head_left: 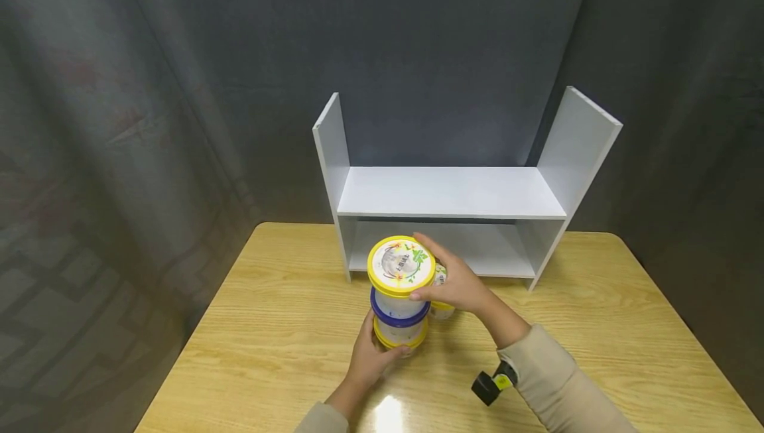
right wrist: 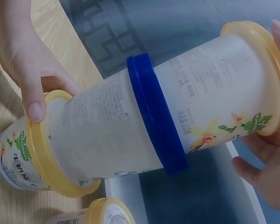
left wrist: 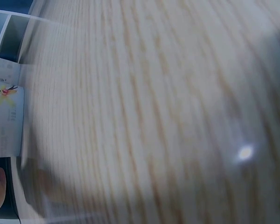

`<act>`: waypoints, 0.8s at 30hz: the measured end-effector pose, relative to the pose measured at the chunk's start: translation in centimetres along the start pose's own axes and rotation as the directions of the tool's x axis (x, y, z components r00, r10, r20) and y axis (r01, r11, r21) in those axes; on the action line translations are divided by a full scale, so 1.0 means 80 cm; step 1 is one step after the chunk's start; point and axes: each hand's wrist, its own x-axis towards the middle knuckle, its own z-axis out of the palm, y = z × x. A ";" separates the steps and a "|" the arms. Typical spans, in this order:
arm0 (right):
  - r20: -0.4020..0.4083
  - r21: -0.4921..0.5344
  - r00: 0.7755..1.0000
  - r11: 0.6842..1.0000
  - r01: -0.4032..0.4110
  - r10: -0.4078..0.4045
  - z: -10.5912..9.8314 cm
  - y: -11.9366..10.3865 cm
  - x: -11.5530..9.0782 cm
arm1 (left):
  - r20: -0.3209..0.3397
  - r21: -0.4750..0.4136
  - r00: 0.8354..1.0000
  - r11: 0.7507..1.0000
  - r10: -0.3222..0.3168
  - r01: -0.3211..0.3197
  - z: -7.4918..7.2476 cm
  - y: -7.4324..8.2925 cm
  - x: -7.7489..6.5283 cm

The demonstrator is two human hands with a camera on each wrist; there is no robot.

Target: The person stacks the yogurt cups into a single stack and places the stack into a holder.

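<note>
Three paper ice-cream tubs stand stacked on the table. The top tub (head_left: 401,264) has a yellow lid printed with flowers and leaves. Under it, the middle tub (right wrist: 105,126) has a blue lid, and the bottom tub (right wrist: 18,161) another yellow one. My right hand (head_left: 456,282) grips the top tub around its lid, thumb at the front and fingers behind. Lower down, my left hand (head_left: 370,357) holds the bottom tub at its yellow lid, thumb on the near side. The left wrist view catches only part of a tub (left wrist: 5,121) at its left edge.
A fourth yellow-lidded tub (head_left: 442,312) stands behind the stack, partly hidden by my right hand. Farther back is a white two-tier shelf (head_left: 450,192) with tall side panels. Grey curtains (head_left: 442,61) surround the wooden table (head_left: 286,327).
</note>
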 end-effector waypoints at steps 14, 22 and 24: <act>-0.039 0.031 0.999 0.999 0.031 -0.030 -0.011 0.026 -0.016 | -0.007 0.008 1.000 1.000 -0.016 0.016 0.000 0.002 0.000; -0.072 0.030 0.997 0.999 -0.015 0.018 -0.017 0.047 -0.033 | -0.019 0.015 0.999 0.999 -0.035 0.035 0.000 -0.007 0.001; -0.084 0.028 0.996 0.999 -0.032 0.034 -0.017 0.053 -0.037 | -0.019 0.015 0.999 0.999 -0.038 0.038 0.001 -0.015 0.003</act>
